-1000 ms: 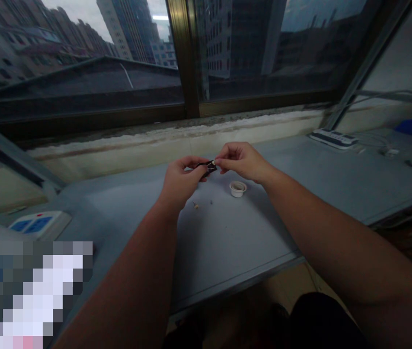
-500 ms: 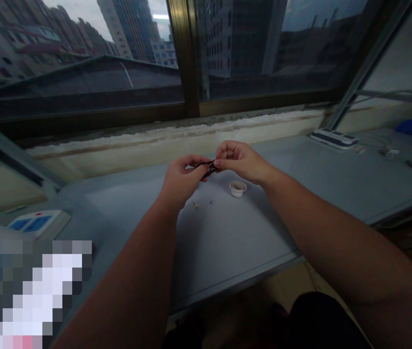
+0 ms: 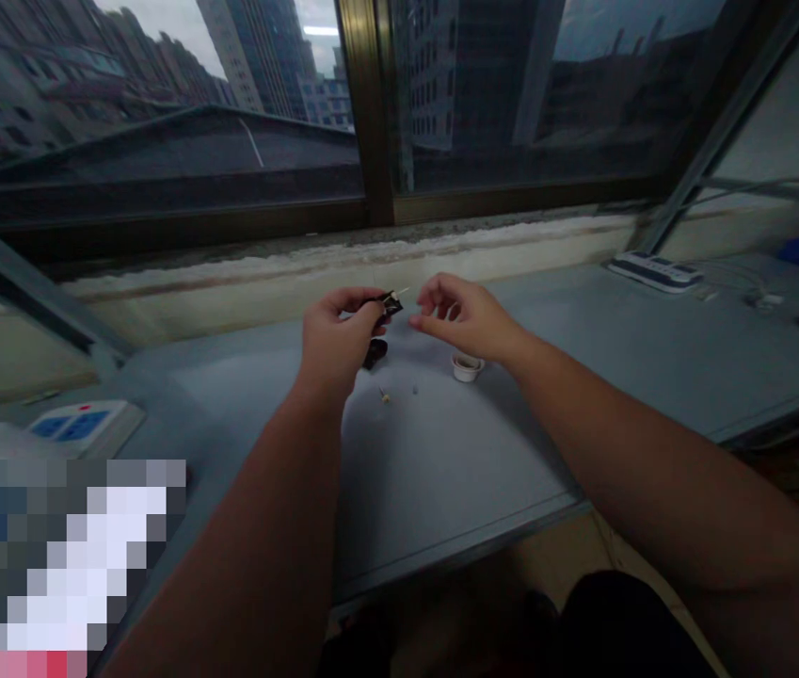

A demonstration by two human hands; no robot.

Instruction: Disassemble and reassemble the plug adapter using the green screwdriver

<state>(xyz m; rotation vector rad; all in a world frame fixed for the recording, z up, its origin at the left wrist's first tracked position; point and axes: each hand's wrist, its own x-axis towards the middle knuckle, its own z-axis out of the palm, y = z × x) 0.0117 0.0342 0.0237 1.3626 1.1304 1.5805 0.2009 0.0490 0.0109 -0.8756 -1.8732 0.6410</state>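
My left hand point(image 3: 343, 334) is closed on a small dark piece point(image 3: 391, 303) with a thin pale pin or wire sticking out to the right; its exact kind I cannot make out. Below those fingers, partly hidden by the hand, shows another black part point(image 3: 375, 354). My right hand point(image 3: 459, 315) hovers just to the right, thumb and fingers apart, with nothing visible between them. On the table in front lie a small pale piece with a thin shaft point(image 3: 385, 397) and a tiny grey bit point(image 3: 414, 389). A white rimmed ring or cup point(image 3: 468, 367) sits under my right hand.
The grey table point(image 3: 441, 480) runs along a window ledge point(image 3: 286, 268). A power strip point(image 3: 655, 271) and cables are at the right back. At the left stands a white device with blue panels point(image 3: 88, 424). Metal frame posts rise at both sides.
My right hand has come away from the dark piece and now stands apart from it. My left hand has shifted slightly left with the piece, and the black part below has come into view.
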